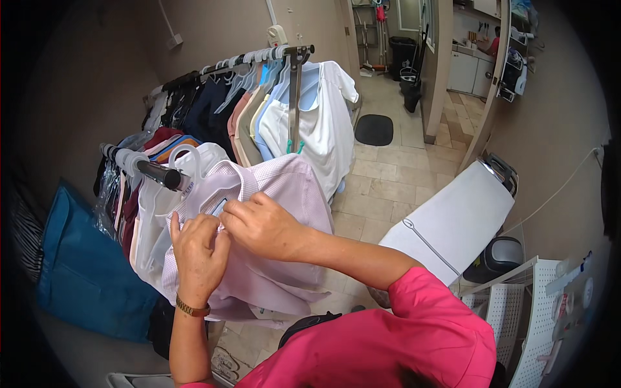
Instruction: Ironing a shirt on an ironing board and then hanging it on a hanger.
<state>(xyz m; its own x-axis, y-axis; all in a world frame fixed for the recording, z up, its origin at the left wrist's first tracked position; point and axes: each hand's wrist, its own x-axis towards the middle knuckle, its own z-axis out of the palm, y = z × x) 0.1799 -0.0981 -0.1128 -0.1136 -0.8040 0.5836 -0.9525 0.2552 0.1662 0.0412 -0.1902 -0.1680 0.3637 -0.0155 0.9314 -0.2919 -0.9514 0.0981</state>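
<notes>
A pale pink checked collared shirt (286, 189) hangs on a white plastic hanger (198, 167) at the near end of a dark garment rail (160, 174). Both my hands pinch the shirt's front edges just below the collar. My left hand (198, 252), with a gold-tone watch (192, 306) on its wrist, grips the left side. Close beside it, my right hand (262, 225) has its fingers bent on the cloth. The fingertips hide whatever lies between them, perhaps a button. Inside the neck shows a label (219, 207).
Behind stands a second rail (237, 60) full of hung clothes, a white top (310, 131) at its end. An ironing board (451, 218) with an iron (502, 172) is at right. A blue fabric bag (92, 271) sits at left. Beyond the doorway, a person (492, 46) is partly visible.
</notes>
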